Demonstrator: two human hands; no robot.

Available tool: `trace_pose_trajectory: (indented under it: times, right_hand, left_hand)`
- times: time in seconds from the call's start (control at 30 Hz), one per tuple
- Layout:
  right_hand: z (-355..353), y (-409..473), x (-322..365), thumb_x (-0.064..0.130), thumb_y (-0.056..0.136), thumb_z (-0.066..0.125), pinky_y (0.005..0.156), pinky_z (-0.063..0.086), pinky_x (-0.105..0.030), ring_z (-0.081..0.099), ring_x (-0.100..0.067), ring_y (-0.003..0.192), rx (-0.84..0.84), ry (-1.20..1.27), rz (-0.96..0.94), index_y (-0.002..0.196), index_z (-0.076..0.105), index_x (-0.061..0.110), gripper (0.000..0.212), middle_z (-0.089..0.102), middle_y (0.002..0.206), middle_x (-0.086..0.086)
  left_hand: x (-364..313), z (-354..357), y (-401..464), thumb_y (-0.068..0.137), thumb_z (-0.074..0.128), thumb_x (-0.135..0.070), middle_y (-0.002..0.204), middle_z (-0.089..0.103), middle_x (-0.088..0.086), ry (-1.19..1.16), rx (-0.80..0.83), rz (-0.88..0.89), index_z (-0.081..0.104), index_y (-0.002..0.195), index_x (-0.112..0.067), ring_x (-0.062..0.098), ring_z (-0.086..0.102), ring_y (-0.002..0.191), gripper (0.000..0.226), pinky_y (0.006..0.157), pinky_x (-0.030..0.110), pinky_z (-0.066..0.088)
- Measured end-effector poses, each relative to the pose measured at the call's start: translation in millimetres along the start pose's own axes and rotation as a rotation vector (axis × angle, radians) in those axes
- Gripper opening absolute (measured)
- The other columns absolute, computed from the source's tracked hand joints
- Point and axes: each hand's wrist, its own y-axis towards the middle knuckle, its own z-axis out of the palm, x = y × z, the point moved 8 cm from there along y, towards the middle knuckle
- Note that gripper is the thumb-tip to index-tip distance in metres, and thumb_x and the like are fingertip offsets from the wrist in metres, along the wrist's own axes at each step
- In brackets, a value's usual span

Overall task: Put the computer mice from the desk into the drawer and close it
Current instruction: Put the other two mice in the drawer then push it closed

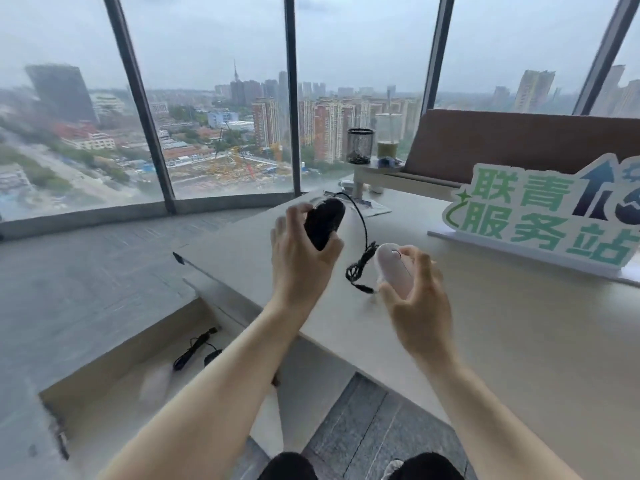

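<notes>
My left hand grips a black wired mouse held just above the beige desk. Its black cable loops down to a bundle on the desk between my hands. My right hand holds a pale pink mouse from the side. The open drawer lies lower left, under the desk's edge. Inside it are a dark mouse with a bundled black cable and a pale blurred object.
A green and blue cut-out sign stands on the desk at the right. A mesh pen holder and a cup sit on a raised stand at the back. Large windows and a grey ledge lie to the left.
</notes>
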Motion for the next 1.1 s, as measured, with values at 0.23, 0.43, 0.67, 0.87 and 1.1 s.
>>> trace_pose_trajectory:
  times: [0.23, 0.43, 0.67, 0.87, 1.1]
  right_hand:
    - [121, -33, 95, 0.024, 0.086, 0.067, 0.067, 0.044, -0.016, 0.056, -0.01, 0.091, 0.198, 0.213, -0.118, 0.125, 0.044, 0.031, 0.046, 0.05, 0.12, 0.006]
    - [248, -95, 112, 0.029, 0.084, 0.06, 0.076, 0.055, -0.043, 0.06, -0.02, 0.091, 0.581, 0.188, 0.003, 0.12, 0.038, 0.034, 0.043, 0.051, 0.122, -0.003]
    - [368, -164, 84, 0.038, 0.083, 0.05, 0.068, 0.046, -0.036, 0.056, -0.027, 0.092, 0.979, -0.188, 0.059, 0.135, 0.03, 0.029, 0.056, 0.049, 0.124, -0.01]
    - [428, -179, 51, 0.038, 0.083, 0.049, 0.087, 0.044, -0.042, 0.046, -0.035, 0.121, 1.12, -0.53, 0.004, 0.133, 0.036, 0.02, 0.055, 0.054, 0.129, -0.016]
    - [461, -195, 19, 0.031, 0.087, 0.05, 0.089, 0.047, -0.043, 0.041, -0.037, 0.128, 1.261, -0.724, 0.004, 0.143, 0.028, 0.02, 0.061, 0.045, 0.14, -0.019]
  left_hand:
    - [49, -162, 4, 0.079, 0.061, -0.03, 0.113, 0.049, -0.004, 0.096, -0.224, -0.054, 0.044, 0.118, -0.026, 0.019, 0.047, 0.106, 0.043, 0.081, 0.032, 0.043]
    - [160, -232, -32, 0.083, 0.057, -0.033, 0.118, 0.051, 0.007, 0.314, -0.27, -0.321, 0.043, 0.123, -0.027, 0.021, 0.044, 0.109, 0.043, 0.088, 0.037, 0.04]
    - [305, -246, -96, 0.088, 0.047, -0.041, 0.131, 0.047, 0.016, 0.684, -0.031, -0.79, 0.038, 0.138, -0.03, 0.036, 0.045, 0.119, 0.052, 0.103, 0.044, 0.033]
    - [368, -208, -127, 0.093, 0.047, -0.039, 0.138, 0.039, 0.019, 0.852, 0.342, -0.938, 0.027, 0.145, -0.024, 0.038, 0.043, 0.124, 0.058, 0.096, 0.042, 0.041]
    - [414, -173, -161, 0.087, 0.059, -0.031, 0.138, 0.04, 0.019, 0.908, 0.623, -1.135, 0.038, 0.136, -0.013, 0.04, 0.045, 0.124, 0.056, 0.092, 0.043, 0.047]
